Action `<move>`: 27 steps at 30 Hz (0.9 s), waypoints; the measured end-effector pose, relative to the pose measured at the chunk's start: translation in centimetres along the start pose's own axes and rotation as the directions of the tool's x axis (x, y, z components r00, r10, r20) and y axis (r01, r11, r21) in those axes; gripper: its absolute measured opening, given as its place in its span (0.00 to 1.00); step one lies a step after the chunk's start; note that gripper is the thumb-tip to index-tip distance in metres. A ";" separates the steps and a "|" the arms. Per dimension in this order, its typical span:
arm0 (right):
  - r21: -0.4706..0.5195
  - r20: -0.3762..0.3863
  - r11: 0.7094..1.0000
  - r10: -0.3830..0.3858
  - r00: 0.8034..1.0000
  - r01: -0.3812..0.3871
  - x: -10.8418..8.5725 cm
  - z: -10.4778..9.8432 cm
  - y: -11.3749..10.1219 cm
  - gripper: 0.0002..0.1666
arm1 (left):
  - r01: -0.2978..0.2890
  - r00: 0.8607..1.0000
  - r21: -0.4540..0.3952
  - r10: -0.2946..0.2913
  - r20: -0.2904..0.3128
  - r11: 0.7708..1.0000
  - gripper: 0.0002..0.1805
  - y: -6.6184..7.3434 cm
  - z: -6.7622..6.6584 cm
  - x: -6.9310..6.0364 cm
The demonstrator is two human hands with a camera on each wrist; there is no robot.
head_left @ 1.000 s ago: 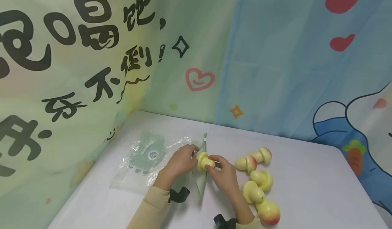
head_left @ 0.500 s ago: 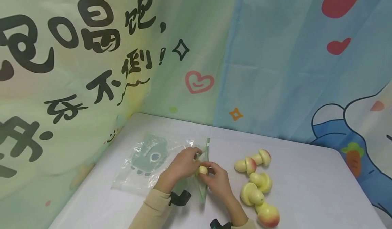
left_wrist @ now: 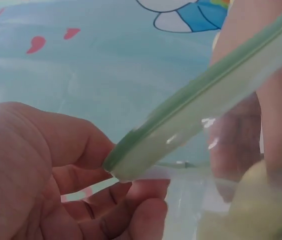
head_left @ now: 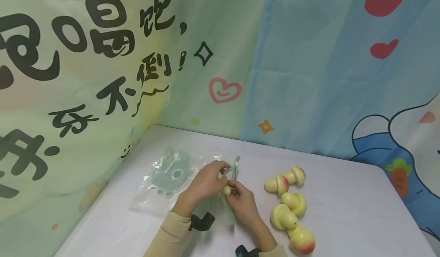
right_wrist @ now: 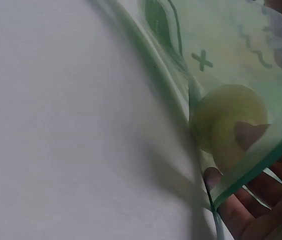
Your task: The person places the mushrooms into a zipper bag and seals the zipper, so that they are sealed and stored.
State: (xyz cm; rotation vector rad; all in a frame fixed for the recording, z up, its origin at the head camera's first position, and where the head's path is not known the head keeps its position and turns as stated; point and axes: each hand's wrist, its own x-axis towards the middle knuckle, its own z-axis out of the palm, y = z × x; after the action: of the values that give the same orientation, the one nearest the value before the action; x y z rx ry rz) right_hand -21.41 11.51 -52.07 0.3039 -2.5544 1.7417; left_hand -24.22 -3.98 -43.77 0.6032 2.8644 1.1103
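Glossy plastic bag (head_left: 168,180) (slightly crinkled)

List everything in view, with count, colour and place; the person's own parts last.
Bag: 1, clear with green print and edging, on the table.
Held mushroom: 1, yellow, in the bag's mouth.
Loose mushrooms: 5, yellow, red showing on three, on the table right of the bag.
Table: 1, white, under everything.
Backdrop: panel count unclear, green-yellow to blue, printed, behind and left of the table.
Wrist devices: 2, black, one at each wrist.
Sleeves: 2, beige, on the forearms.
Left hand: 1, pinching the bag's edge.
Right hand: 1, gripping the held mushroom.
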 end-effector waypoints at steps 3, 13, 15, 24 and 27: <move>-0.048 0.000 0.999 0.002 1.000 -0.002 0.1 0.2 0.7 0.23 | -0.013 1.000 -0.005 0.013 0.021 1.000 0.19 0.2 0.2 0.0; -0.029 0.047 0.999 -0.013 0.999 0.014 0.1 0.4 1.1 0.26 | 0.021 1.000 -0.013 -0.021 0.024 1.000 0.19 0.2 0.3 -0.2; -0.043 0.040 0.999 -0.020 0.999 0.022 0.1 0.0 0.8 0.26 | 0.017 1.000 -0.007 -0.017 0.014 1.000 0.19 0.0 0.3 -0.2; -0.116 -0.028 0.992 -0.059 0.998 0.055 0.3 -3.5 -1.2 0.23 | 0.024 1.000 0.016 -0.024 0.008 1.000 0.18 -0.6 0.6 0.4; -0.174 -0.037 0.985 -0.028 0.999 0.021 0.2 -4.7 -1.7 0.23 | 0.042 0.999 0.012 -0.042 0.010 0.999 0.18 -0.6 0.7 0.4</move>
State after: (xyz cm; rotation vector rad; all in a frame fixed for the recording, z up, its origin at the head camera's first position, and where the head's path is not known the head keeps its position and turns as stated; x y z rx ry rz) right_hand -21.63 15.21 -48.78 0.2896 -2.6391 1.4882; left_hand -24.74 -3.80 -44.66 0.5446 2.8629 1.0812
